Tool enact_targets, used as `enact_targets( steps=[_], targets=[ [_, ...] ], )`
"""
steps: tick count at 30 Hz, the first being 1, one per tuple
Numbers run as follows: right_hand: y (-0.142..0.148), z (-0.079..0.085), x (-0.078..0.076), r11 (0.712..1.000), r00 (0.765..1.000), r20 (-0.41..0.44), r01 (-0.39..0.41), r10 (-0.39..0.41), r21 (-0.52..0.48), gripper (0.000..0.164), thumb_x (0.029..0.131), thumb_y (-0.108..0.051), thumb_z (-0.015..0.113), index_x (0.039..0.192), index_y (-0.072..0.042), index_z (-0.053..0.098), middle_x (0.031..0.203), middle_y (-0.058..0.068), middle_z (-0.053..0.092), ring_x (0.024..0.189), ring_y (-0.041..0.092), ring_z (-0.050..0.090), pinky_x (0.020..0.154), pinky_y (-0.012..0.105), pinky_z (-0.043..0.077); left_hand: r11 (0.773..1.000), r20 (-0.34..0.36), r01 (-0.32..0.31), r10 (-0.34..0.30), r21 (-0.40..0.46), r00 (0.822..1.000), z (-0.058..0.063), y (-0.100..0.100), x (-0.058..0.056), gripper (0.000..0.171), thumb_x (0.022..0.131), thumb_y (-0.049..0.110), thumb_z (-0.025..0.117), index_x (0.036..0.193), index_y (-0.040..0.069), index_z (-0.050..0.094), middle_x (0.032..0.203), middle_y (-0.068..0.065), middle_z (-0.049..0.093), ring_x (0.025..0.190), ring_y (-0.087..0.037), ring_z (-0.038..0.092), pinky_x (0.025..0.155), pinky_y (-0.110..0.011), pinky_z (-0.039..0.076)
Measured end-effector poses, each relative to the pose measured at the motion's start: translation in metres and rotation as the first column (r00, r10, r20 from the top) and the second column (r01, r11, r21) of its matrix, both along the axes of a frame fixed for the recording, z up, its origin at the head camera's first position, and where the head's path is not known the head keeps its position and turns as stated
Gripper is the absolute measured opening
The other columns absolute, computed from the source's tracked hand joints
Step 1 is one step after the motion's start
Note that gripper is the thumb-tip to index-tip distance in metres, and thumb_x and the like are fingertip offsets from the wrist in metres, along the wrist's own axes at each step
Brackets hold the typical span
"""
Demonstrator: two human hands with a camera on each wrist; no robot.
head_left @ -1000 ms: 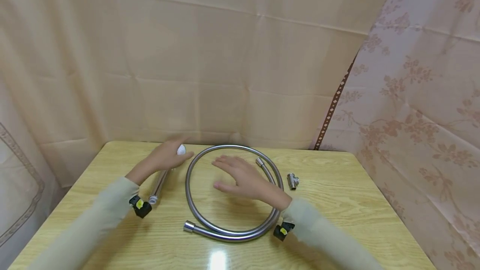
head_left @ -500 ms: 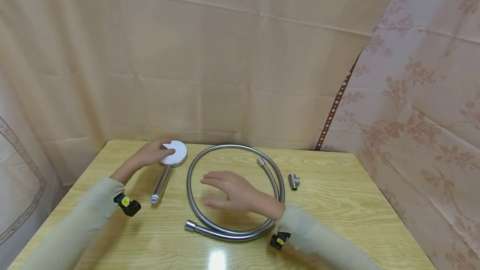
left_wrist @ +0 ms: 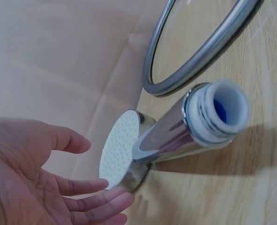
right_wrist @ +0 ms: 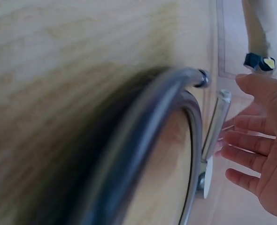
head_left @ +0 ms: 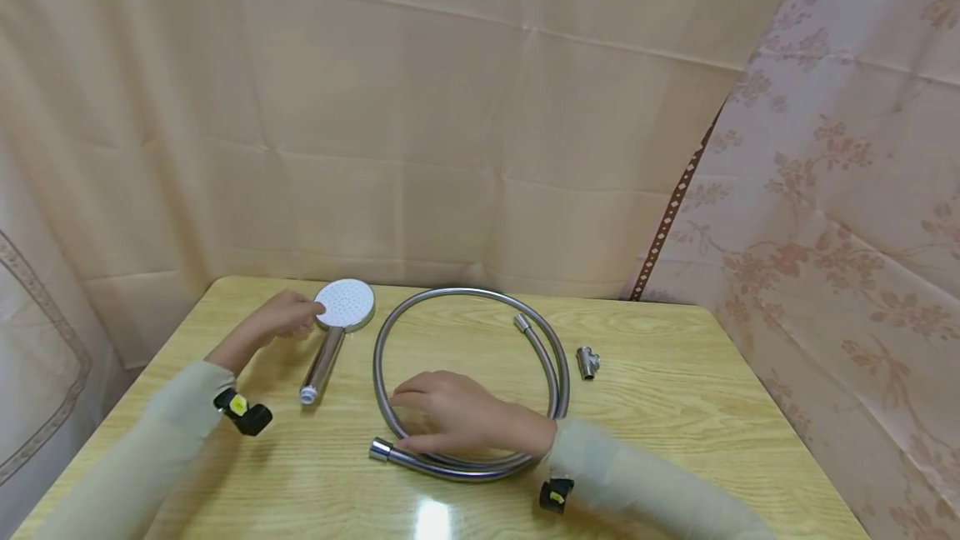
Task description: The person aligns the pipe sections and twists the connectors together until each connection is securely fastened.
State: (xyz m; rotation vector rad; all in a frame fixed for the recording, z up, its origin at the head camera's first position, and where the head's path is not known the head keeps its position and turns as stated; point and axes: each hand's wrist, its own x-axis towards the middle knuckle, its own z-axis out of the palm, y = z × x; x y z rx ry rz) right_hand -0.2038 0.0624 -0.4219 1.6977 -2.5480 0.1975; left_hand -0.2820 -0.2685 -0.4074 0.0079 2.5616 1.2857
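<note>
A hand shower (head_left: 347, 302) with a white spray face and chrome handle lies face up at the table's back left. My left hand (head_left: 285, 315) is beside its head, loosely bent fingers at the rim; the left wrist view shows its thumb and fingers apart, gripping nothing. The white threaded end (left_wrist: 227, 110) of the handle points toward me. A coiled metal shower hose (head_left: 468, 292) lies mid-table. Over its front left part hovers my right hand (head_left: 457, 415), fingers spread, thumb near the larger end nut (head_left: 380, 449). The right wrist view shows its palm holding nothing.
A small chrome tee fitting (head_left: 587, 363) lies right of the coil. The hose's smaller end (head_left: 521, 322) sits inside the loop. Behind the wooden table (head_left: 697, 407) hangs a beige curtain (head_left: 450, 107), with a floral cloth (head_left: 847, 190) on the right.
My left hand has drawn back leftward from over the shower head, uncovering its face. My right hand has moved toward me and slightly left, nearer the hose's larger end. Hose and fitting stay put.
</note>
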Motion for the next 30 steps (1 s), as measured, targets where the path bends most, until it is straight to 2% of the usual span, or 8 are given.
enact_targets(
  steps=[2,5,7,12,15,19,26,30],
  targets=[
    [-0.002,-0.003,0.002,1.000,1.000,-0.007,-0.018,0.019,0.012,0.052,0.096,-0.049,0.067,0.134,-0.014,0.066,0.133,0.000,0.067,0.122,0.012,0.063,0.105,0.024,0.050,0.999,0.064,-0.024,0.022,0.030,0.998,-0.001,-0.003,0.001,0.035,0.101,0.022,0.052,0.106,-0.011,0.058,0.079,-0.003,0.060,0.067,-0.009,0.059,0.062,-0.024,0.050],
    [-0.005,-0.006,0.005,0.999,0.999,-0.006,-0.043,0.043,0.021,0.050,0.096,-0.050,0.068,0.131,-0.014,0.068,0.127,-0.002,0.068,0.116,0.010,0.064,0.099,0.022,0.052,0.998,0.133,-0.035,0.027,0.061,0.991,-0.005,-0.007,0.001,0.051,0.099,0.027,0.055,0.125,-0.017,0.051,0.091,-0.012,0.065,0.077,-0.013,0.066,0.074,-0.031,0.056],
    [-0.007,-0.007,0.006,0.998,0.998,-0.030,-0.053,0.054,0.037,0.048,0.095,-0.050,0.068,0.128,-0.015,0.069,0.124,-0.003,0.069,0.112,0.009,0.065,0.095,0.020,0.053,0.997,0.166,-0.028,0.015,0.076,0.986,-0.008,-0.011,-0.002,0.055,0.097,0.030,0.058,0.127,-0.016,0.051,0.096,-0.014,0.067,0.082,-0.015,0.067,0.078,-0.034,0.057],
    [-0.011,-0.007,0.007,0.995,0.994,-0.081,-0.061,0.067,0.083,0.046,0.094,-0.052,0.069,0.124,-0.017,0.071,0.119,-0.005,0.068,0.104,0.005,0.063,0.085,0.016,0.052,0.994,0.222,-0.030,0.005,0.107,0.975,-0.012,-0.012,-0.002,0.047,0.097,0.028,0.056,0.121,-0.012,0.056,0.096,-0.010,0.069,0.082,-0.013,0.068,0.080,-0.034,0.059],
    [-0.012,-0.007,0.007,0.994,0.995,-0.071,-0.062,0.069,0.090,0.044,0.093,-0.052,0.071,0.121,-0.018,0.073,0.114,-0.007,0.068,0.094,0.002,0.060,0.077,0.013,0.048,0.990,0.273,-0.048,0.010,0.135,0.962,-0.013,-0.010,0.000,0.042,0.099,0.025,0.052,0.119,-0.011,0.054,0.095,-0.008,0.069,0.080,-0.012,0.067,0.079,-0.034,0.061],
    [-0.015,-0.008,0.007,0.994,0.996,-0.047,-0.067,0.072,0.091,0.038,0.092,-0.051,0.072,0.114,-0.020,0.075,0.104,-0.009,0.065,0.083,-0.001,0.051,0.068,0.010,0.040,0.988,0.340,-0.048,-0.006,0.148,0.940,-0.016,-0.008,0.001,0.033,0.097,0.023,0.055,0.112,-0.007,0.055,0.093,-0.004,0.066,0.079,-0.011,0.065,0.076,-0.031,0.061],
    [-0.017,-0.015,0.008,0.995,0.997,-0.039,-0.065,0.069,0.079,0.031,0.090,-0.050,0.075,0.105,-0.023,0.077,0.087,-0.012,0.056,0.075,-0.001,0.041,0.061,0.009,0.029,0.991,0.349,-0.016,-0.030,0.130,0.937,-0.014,-0.002,0.006,0.018,0.092,0.021,0.064,0.098,0.005,0.062,0.093,-0.002,0.064,0.081,-0.011,0.064,0.075,-0.029,0.061],
    [-0.018,-0.018,0.009,0.995,0.998,-0.033,-0.052,0.055,0.082,0.029,0.090,-0.050,0.075,0.102,-0.024,0.077,0.082,-0.013,0.051,0.072,-0.001,0.038,0.058,0.009,0.025,0.984,0.363,-0.017,-0.049,0.177,0.931,-0.017,-0.001,0.007,0.014,0.092,0.019,0.064,0.095,0.006,0.061,0.091,-0.002,0.065,0.082,-0.011,0.065,0.077,-0.029,0.062]
  ],
)
